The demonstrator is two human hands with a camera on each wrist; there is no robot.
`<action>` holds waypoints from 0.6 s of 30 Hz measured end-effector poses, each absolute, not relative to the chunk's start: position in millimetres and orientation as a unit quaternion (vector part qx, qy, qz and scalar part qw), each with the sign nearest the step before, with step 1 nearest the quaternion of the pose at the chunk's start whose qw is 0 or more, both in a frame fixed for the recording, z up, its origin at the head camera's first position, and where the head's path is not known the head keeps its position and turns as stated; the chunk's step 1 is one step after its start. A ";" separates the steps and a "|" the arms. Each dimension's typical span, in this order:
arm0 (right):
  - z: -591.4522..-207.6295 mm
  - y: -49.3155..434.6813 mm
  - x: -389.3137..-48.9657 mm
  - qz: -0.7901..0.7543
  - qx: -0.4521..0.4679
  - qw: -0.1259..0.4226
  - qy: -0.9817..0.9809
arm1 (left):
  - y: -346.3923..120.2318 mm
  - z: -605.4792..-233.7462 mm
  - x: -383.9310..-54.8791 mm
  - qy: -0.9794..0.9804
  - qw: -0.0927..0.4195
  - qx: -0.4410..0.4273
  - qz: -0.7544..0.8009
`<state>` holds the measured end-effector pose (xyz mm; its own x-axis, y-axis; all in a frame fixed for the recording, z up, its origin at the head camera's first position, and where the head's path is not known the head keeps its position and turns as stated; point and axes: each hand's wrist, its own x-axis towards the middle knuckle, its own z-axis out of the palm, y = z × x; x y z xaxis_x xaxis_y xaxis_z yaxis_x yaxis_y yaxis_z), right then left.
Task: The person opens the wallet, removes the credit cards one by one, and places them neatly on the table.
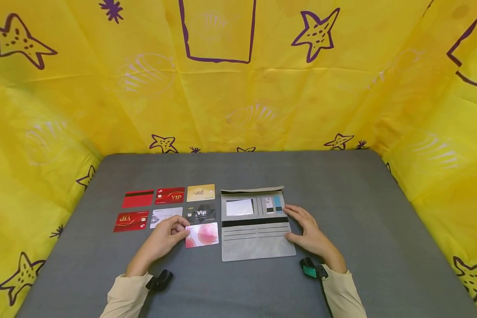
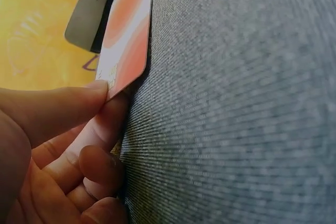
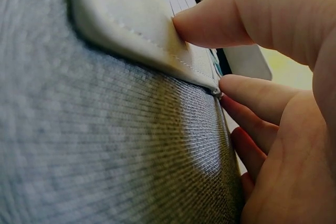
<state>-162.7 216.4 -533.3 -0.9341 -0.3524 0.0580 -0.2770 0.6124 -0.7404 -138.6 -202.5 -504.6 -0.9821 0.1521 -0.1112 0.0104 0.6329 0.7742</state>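
In the head view, my left hand (image 1: 162,240) pinches the left end of a pink and white card (image 1: 203,235) between thumb and index finger. The left wrist view shows the thumb on top of the card (image 2: 128,35), whose edge is at the grey cloth. An unfolded grey wallet (image 1: 258,249) lies right of the card. My right hand (image 1: 312,234) rests at the wallet's right edge. Its thumb presses on the wallet (image 3: 142,19), while the other fingers extend along the edge, as the right wrist view shows.
Left of the wallet lie a black Vip card (image 1: 201,215), a gold card (image 1: 200,193), a silver-white card (image 1: 164,213) and several red cards (image 1: 138,201). A white insert (image 1: 240,207) sits in the wallet's upper half. Yellow patterned cloth (image 1: 214,106) hangs around the grey table (image 1: 326,176).
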 end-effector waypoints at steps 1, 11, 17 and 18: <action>-533.4 216.5 -162.6 -0.404 -0.175 0.047 0.897 | -202.3 -504.1 -138.6 0.900 0.084 0.045 0.425; -533.8 217.0 -163.1 -0.404 -0.177 0.044 0.897 | -203.3 -502.7 -139.9 0.905 0.105 0.027 0.412; -534.8 217.5 -162.7 -0.404 -0.182 0.041 0.895 | -203.4 -502.0 -140.6 0.904 0.109 0.029 0.412; -534.9 217.7 -162.5 -0.404 -0.183 0.041 0.895 | -203.2 -501.6 -140.7 0.904 0.112 0.027 0.412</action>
